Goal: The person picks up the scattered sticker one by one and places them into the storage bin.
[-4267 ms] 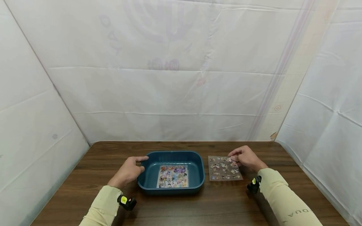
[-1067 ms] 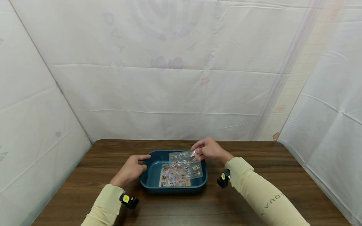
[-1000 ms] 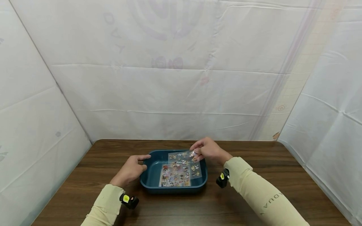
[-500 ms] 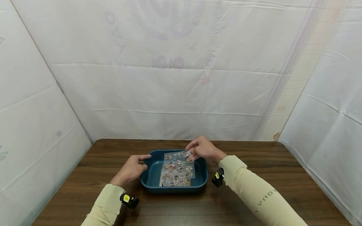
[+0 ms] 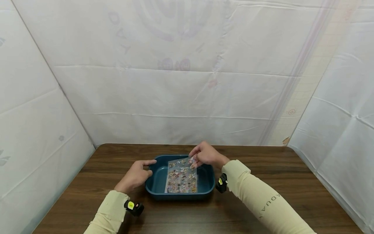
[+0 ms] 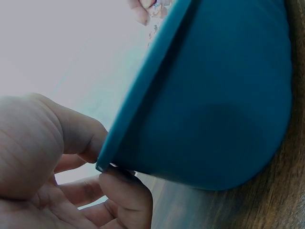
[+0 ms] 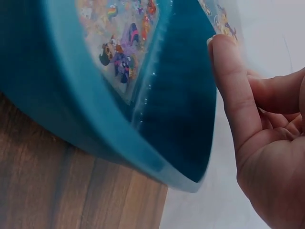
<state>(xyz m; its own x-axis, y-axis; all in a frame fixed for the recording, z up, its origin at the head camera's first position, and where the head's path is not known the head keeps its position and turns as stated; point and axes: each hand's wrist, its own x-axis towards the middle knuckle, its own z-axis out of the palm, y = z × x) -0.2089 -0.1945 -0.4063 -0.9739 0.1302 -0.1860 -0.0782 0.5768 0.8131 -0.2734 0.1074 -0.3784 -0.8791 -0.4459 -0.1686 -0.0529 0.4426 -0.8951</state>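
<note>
A dark teal plastic tub [image 5: 179,196] sits on the table. At its left end my left hand [image 5: 135,174] holds the rim; the left wrist view shows thumb and finger pinching the tub's lip [image 6: 136,90]. My right hand [image 5: 205,154], over the tub's back right part, pinches the far right corner of a clear sticker sheet [image 5: 181,172] with small cartoon figures. The sheet slopes down into the tub, above another colourful sticker sheet [image 7: 119,52] lying on the tub's floor. In the head view the held sheet mostly covers the lower one.
A brown wood-grain table [image 5: 263,182] extends on both sides of the tub and in front of it. White sheeting [image 5: 187,97] hangs behind the table and along both sides. Each wrist wears a small black camera [image 5: 133,208].
My right hand has carried the clear sticker sheet from the table at the right, leftward over the tub, onto the lower sheet's place. My left hand has stayed on the rim.
</note>
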